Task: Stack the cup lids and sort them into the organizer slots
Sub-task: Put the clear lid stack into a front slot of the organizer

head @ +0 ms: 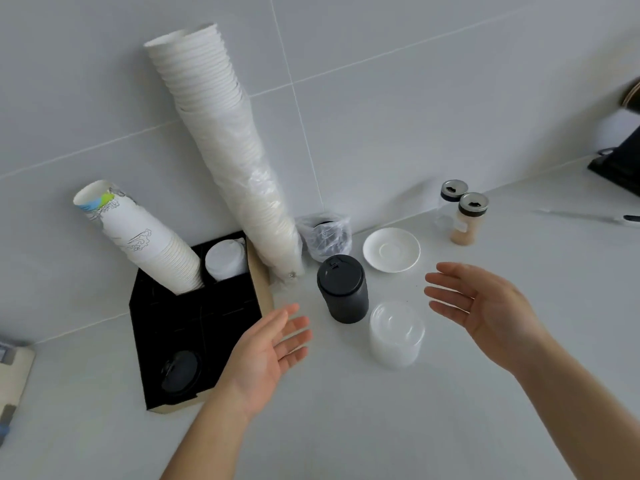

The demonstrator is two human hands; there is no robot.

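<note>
In the head view, a black organizer [194, 327] is seen on a white counter [381, 427], set against a tiled wall [381, 81]. Its back-left slot is filled by a leaning stack of printed paper cups [145, 240], and white lids [227, 259] are held in the back-right slot. Black lids [180, 372] are seen in the front-left slot. A tall stack of white cups [228, 150], partly wrapped in clear plastic, is leaned along the organizer's right edge.

Just right of the organizer, a stack of black cup lids [343, 289] is stood upright on the counter. A stack of clear cup lids [396, 332] is placed beside it, further from the organizer and nearer the camera. Behind the black stack, more black lids in a plastic bag [325, 237] are seen at the wall. A white saucer [391, 250] is laid well right of the organizer, and 2 shaker jars [464, 216] are stood beyond it.

The left hand [266, 351] is held open, palm up, over the organizer's right front corner, with nothing grasped. The right hand [485, 310] is likewise spread open and empty, to the right of the clear stack. Both lid stacks are flanked by the 2 hands and touched by neither.
</note>
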